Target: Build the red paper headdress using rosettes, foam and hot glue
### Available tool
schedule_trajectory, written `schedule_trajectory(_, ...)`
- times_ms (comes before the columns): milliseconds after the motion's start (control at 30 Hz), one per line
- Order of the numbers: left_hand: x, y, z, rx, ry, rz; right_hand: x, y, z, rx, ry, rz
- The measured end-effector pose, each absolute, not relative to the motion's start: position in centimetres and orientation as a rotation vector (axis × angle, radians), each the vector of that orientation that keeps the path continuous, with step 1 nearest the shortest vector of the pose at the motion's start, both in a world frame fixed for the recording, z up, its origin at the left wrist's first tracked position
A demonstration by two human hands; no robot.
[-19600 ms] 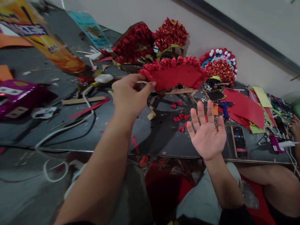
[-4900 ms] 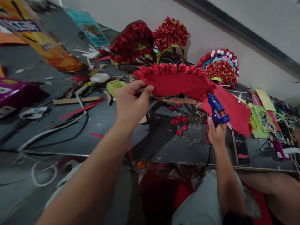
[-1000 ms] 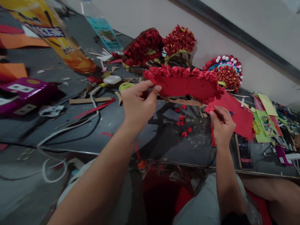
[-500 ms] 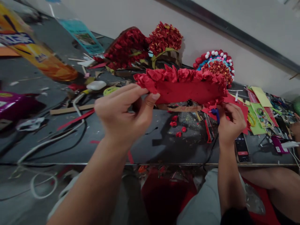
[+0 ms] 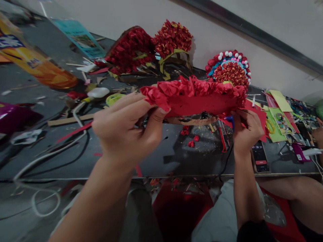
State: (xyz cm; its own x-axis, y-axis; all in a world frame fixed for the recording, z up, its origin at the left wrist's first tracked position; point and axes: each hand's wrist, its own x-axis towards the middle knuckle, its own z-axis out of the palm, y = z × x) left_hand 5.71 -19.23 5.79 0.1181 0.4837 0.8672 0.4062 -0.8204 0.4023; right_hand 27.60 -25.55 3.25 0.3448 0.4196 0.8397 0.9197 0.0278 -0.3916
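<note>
Raised over the table is a red paper band [image 5: 199,105] edged along the top with crumpled red paper flowers [image 5: 186,86]. My left hand [image 5: 128,124] pinches its left end between thumb and fingers. At the right end, my right hand [image 5: 247,127] has its fingers closed on the lower edge. A strip of brown cardboard [image 5: 191,120] shows beneath the band. Close beside my right fingers is a small blue tip [image 5: 229,118], mostly hidden. Several small red paper rosettes [image 5: 191,144] lie on the table below.
Red flower-covered pieces [image 5: 174,38] and a headdress with white beads [image 5: 228,67] lean by the wall. An orange drink bottle [image 5: 37,64], a white cable [image 5: 45,161], a red cutter [image 5: 223,137], a phone [image 5: 259,156] and paper sheets [image 5: 280,101] lie about. Another person's knee is at right.
The band has come slightly lower and its top has tipped a little towards me. My left hand has shifted slightly left and down; both hands keep their hold.
</note>
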Motion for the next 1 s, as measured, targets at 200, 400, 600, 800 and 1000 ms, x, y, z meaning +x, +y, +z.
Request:
schedule_trajectory(200,5.47,-19.59,5.74,2.406,0.920,1.735,27.67,-25.44,2.94,-1.518,-1.131,-0.554)
schedule_trajectory(400,5.32,-19.81,5.48,2.468,0.967,1.690,27.99,-25.51,2.89,-1.513,-1.076,-0.470)
schedule_trajectory(600,5.37,-19.87,5.34,2.437,0.993,1.668,28.13,-25.48,2.91,-1.521,-1.065,-0.463)
schedule_trajectory(800,5.41,-19.56,5.23,2.425,0.913,1.709,28.54,-25.24,2.63,-1.482,-1.028,-0.455)
schedule_trajectory(1000,5.68,-18.98,5.34,2.362,0.743,1.778,28.24,-25.32,3.12,-1.466,-0.989,-0.366)
